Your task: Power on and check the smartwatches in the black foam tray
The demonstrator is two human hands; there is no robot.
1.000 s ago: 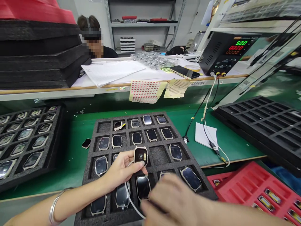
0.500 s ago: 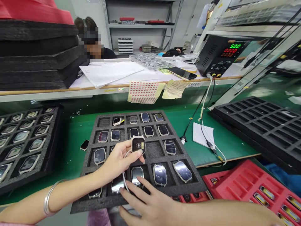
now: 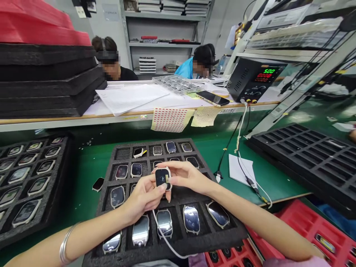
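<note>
A smartwatch case (image 3: 162, 177) with a pale frame, a lit dark screen and a small yellow sticker is held up over the black foam tray (image 3: 204, 238). My left hand (image 3: 144, 196) grips it from the left and below, thumb on its lower edge. My right hand (image 3: 191, 178) closes on its top and right side with thumb and fingers. From beneath my left hand a white cable (image 3: 164, 235) loops down across the tray; its upper end is hidden. More watch cases, such as one at the front (image 3: 191, 219), lie in the tray's compartments.
Another foam tray of watches (image 3: 30, 202) stands at left, with a loose watch (image 3: 98, 184) beside it. Empty-slotted black trays (image 3: 300, 155) lie at right, red trays (image 3: 300, 218) below. A power supply (image 3: 253, 79) sits on the shelf. Two people work behind.
My right hand has risen from the cable near the tray's front to the watch and taken hold of it. The cable now hangs lower and to the right. The view has tilted up.
</note>
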